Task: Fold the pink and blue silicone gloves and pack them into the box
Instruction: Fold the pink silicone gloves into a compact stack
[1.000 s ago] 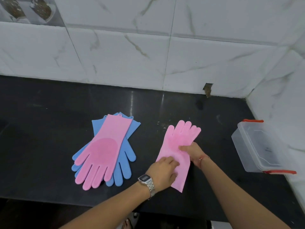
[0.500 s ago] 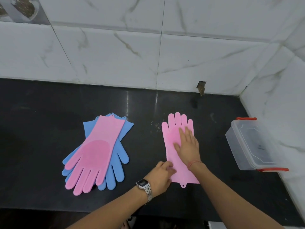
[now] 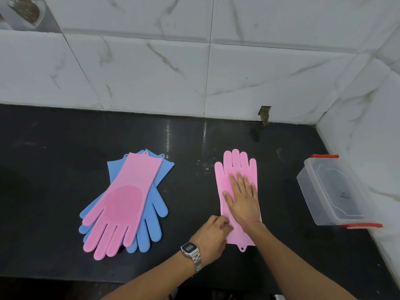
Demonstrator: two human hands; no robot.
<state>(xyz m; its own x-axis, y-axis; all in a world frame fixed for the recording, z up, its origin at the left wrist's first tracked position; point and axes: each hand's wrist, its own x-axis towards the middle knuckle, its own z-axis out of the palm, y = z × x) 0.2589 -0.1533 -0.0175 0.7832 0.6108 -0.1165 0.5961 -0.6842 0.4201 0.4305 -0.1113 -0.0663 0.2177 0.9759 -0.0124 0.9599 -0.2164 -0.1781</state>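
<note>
**Fingers flat on first pink glove; nothing folded or packed yet**

Fingers [image 3: 239, 180] of the right hand [image 3: 242, 200] are laid straight and flat on the pink glove [image 3: 234, 167], which is spread full length on the dark surface [image 3: 65, 148]. Its cuff edge is pinched by the curled left hand [image 3: 213, 233]. No fold is seen. Well apart to the left, a second pink glove [image 3: 127, 198] is stacked on two blue gloves [image 3: 154, 213], untouched. The clear box [image 3: 331, 191] sits at the right, lid apparently on, no glove seen inside. Judged: all folds and packing remain.
</note>
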